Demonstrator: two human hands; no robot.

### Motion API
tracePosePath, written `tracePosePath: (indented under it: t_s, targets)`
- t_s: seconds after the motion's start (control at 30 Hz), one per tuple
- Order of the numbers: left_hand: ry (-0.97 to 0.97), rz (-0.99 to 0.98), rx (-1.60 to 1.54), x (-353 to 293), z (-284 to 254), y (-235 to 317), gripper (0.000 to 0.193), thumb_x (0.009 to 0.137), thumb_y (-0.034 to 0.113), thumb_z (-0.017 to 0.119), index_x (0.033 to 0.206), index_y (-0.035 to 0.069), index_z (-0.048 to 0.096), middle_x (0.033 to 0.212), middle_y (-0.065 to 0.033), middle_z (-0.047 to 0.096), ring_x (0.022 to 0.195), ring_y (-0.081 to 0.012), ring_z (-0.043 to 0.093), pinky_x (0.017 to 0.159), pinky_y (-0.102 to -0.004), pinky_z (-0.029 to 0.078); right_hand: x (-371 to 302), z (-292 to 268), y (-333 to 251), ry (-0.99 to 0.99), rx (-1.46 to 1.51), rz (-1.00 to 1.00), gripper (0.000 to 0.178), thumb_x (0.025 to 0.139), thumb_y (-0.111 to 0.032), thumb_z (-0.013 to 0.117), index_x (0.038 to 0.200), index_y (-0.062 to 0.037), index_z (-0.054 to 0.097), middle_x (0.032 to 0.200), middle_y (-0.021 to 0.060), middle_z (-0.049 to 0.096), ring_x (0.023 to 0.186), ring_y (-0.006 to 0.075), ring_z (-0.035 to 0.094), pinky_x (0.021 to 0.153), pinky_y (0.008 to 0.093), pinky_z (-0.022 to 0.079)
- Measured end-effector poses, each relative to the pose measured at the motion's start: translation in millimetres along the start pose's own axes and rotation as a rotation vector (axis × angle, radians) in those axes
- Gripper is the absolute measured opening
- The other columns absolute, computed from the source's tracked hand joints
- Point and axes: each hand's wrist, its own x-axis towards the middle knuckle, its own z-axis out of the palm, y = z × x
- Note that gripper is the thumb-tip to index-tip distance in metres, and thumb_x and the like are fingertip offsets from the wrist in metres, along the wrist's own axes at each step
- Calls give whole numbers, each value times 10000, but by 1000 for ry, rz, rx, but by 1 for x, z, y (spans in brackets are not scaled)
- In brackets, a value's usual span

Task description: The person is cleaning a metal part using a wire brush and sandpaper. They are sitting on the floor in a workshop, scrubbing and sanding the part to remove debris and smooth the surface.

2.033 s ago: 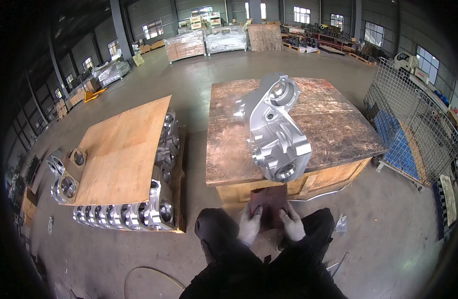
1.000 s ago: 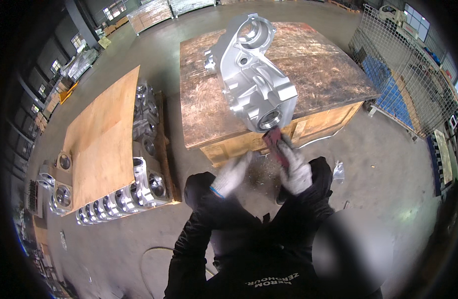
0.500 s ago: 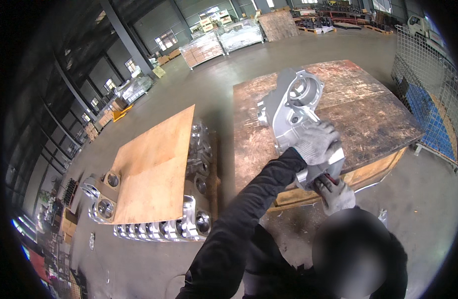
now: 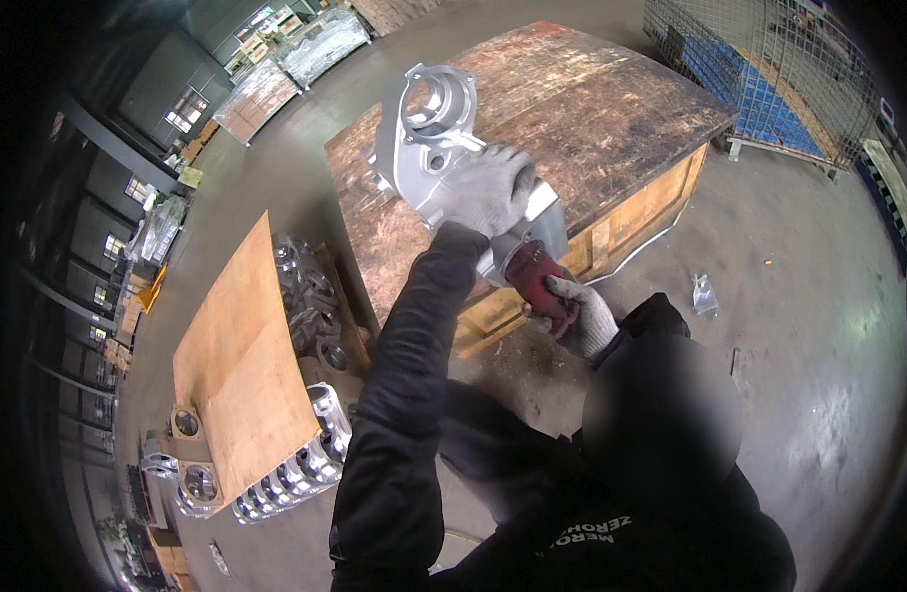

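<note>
A large silver cast-metal housing [image 4: 399,168] lies across the near corner of the worktable, a round bore at its far end. My left hand [image 4: 488,190], in a grey knit glove, is closed over its near, narrower part. My gloved right hand [image 4: 583,314] grips a dark-red piece [image 4: 542,281], like an abrasive pad or folded cloth, against the housing's near end, past the table edge. Whether the red piece reaches inside the housing's opening, I cannot tell.
The worn wooden worktable [image 4: 611,99] stands ahead. To the left, a plywood sheet [image 4: 241,365] covers a stack of metal castings [image 4: 300,474]. A wire mesh cage [image 4: 769,79] stands at the far right. A plastic bag [image 4: 705,294] lies on the floor.
My view has swung right and down. My right hand has drawn back from the housing's end, bringing more of the red piece into sight. The left hand keeps its hold.
</note>
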Motion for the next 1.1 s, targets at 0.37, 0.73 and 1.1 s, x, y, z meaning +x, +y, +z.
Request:
tracePosePath:
  t_s: [0.37, 0.73, 1.1]
  targets:
    - [81, 9, 23, -13, 5, -5, 252, 951, 242, 615, 1091, 51, 701, 1095, -146, 699, 1132, -345, 635, 974, -442, 512, -1, 22, 13, 158, -2179, -881, 543, 794, -128, 663, 1334, -183, 634, 1482, 38, 572, 1054, 380, 645, 861, 463, 591]
    - [57, 9, -18, -13, 14, -10, 289, 983, 294, 574, 1083, 47, 685, 1080, -148, 684, 1086, -362, 636, 945, -453, 499, 10, 5, -21, -95, -2480, -629, 590, 891, -145, 626, 1474, -212, 559, 1504, 38, 568, 1084, 360, 648, 856, 437, 608]
    - [91, -45, -4, -11, 16, -11, 352, 1033, 320, 527, 1108, 19, 694, 1107, -196, 697, 1081, -410, 645, 970, -458, 501, 6, 74, 36, 372, -768, -285, 408, 1000, -194, 655, 1370, -33, 598, 1269, 174, 694, 1009, 268, 717, 836, 346, 590]
